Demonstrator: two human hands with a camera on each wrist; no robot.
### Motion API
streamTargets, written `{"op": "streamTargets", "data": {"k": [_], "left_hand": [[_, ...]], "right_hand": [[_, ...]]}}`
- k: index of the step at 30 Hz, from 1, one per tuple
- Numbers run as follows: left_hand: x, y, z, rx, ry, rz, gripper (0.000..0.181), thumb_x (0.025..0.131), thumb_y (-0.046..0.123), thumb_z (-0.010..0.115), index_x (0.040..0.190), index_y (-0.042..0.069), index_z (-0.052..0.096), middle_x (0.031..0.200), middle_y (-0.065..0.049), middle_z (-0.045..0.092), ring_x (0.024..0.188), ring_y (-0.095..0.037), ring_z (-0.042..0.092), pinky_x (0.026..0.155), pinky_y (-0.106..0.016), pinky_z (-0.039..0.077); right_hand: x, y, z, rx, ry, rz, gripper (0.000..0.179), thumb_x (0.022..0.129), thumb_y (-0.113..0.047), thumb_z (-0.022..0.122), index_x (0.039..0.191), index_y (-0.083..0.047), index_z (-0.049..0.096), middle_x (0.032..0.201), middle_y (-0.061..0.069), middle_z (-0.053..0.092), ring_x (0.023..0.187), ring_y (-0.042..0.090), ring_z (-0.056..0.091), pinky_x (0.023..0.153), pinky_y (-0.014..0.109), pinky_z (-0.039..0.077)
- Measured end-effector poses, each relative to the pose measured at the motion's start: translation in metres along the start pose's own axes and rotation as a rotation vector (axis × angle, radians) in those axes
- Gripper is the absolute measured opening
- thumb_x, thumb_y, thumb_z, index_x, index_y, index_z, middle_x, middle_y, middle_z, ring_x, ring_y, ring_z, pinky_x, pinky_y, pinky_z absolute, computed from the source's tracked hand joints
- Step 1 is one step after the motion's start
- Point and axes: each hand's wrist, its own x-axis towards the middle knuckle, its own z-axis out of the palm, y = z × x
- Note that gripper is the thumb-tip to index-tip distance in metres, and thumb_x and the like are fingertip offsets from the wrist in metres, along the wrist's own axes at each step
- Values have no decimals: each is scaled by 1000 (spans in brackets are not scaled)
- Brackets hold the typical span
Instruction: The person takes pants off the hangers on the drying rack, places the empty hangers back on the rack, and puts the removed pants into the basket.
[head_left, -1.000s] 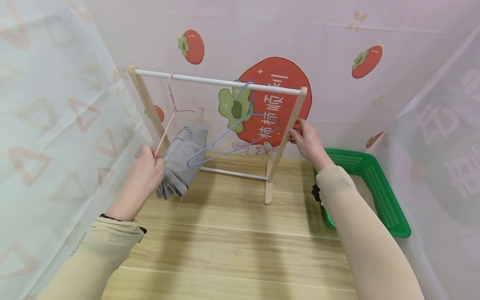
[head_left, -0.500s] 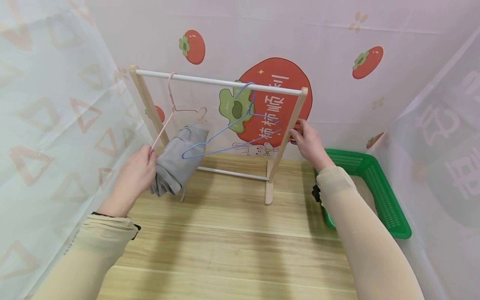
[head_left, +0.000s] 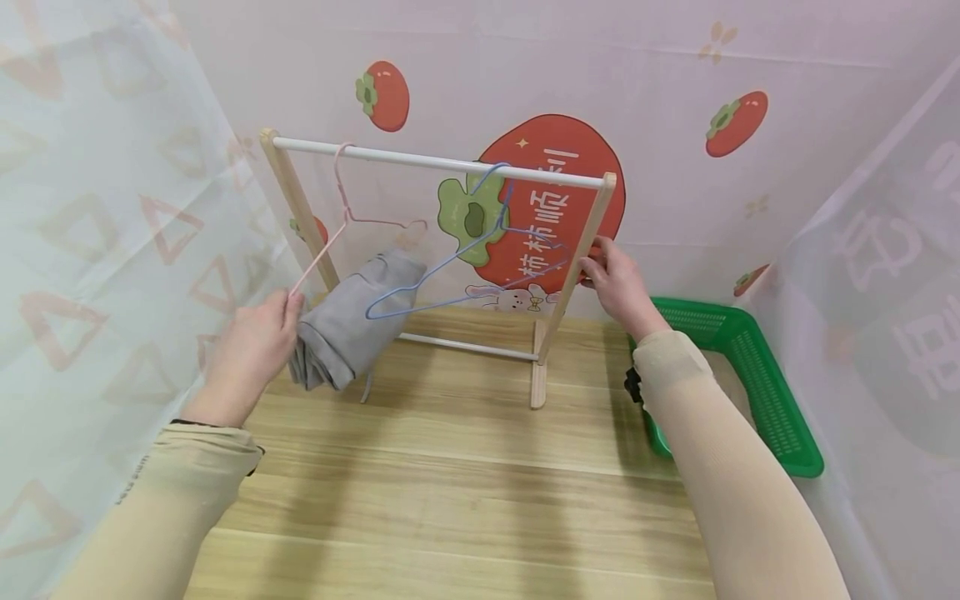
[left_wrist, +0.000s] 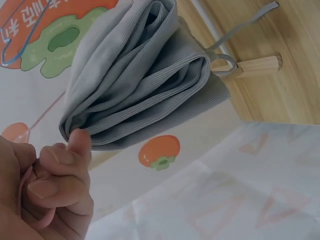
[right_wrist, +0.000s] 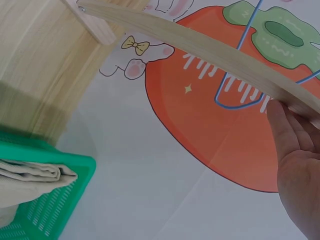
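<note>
My left hand (head_left: pixel 251 354) grips the end of a pink clothes hanger (head_left: pixel 318 258), whose hook hangs over the rack's white rail. Folded grey trousers (head_left: pixel 360 321), a ribbed cloth with a drawstring dangling in the left wrist view, hang over this hanger beside my fingers. My right hand (head_left: pixel 618 287) holds the right wooden post of a small clothes rack (head_left: pixel 576 267), thumb and fingers at its outer edge. A blue hanger (head_left: pixel 450 262) hangs from the same rail, right of the pink one, and overlaps the trousers in the head view.
A green plastic basket (head_left: pixel 780 400) stands at the right, with folded beige cloth (right_wrist: pixel 30 182) inside. The rack stands on a wood-grain surface (head_left: pixel 450 500), close to the printed back sheet. Pale sheets enclose both sides.
My left hand has moved left and slightly up, pulling the pink hanger's near end outward; the grey trousers have shifted along. The blue hanger has swung slightly. My right hand has stayed put.
</note>
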Motion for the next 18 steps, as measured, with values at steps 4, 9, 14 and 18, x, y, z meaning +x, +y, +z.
{"op": "streamTargets", "data": {"k": [4,9,14,18], "left_hand": [[2,-7,-1,-1,9,40,47,113,40,28,86,6,46,64,-15,50,57,-35,53,48,-49,41],[4,-13,-3,-8,11,60,47,113,39,30,86,5,48,66,-17,56,60,-40,56,52,-55,43],[4,-18,-7,-33,-18,58,52,112,44,27,85,7,51,63,-8,63,63,-36,62,58,-55,46],[4,-22,-11,-94,-23,66,55,112,46,27,84,6,54,57,0,63,55,-24,59,59,-45,45]], "right_hand": [[1,-1,0,-5,-1,7,48,109,-24,45,154,-8,36,142,21,57,127,35,60,104,46,51],[1,0,0,-3,2,4,47,109,-23,45,153,-7,37,141,21,57,127,34,61,104,45,51],[1,0,-1,-3,4,1,48,109,-23,45,154,-7,37,141,22,57,127,35,60,104,45,51],[0,0,0,-11,11,1,48,109,-22,46,154,-7,37,142,22,57,127,36,60,104,46,51]]}}
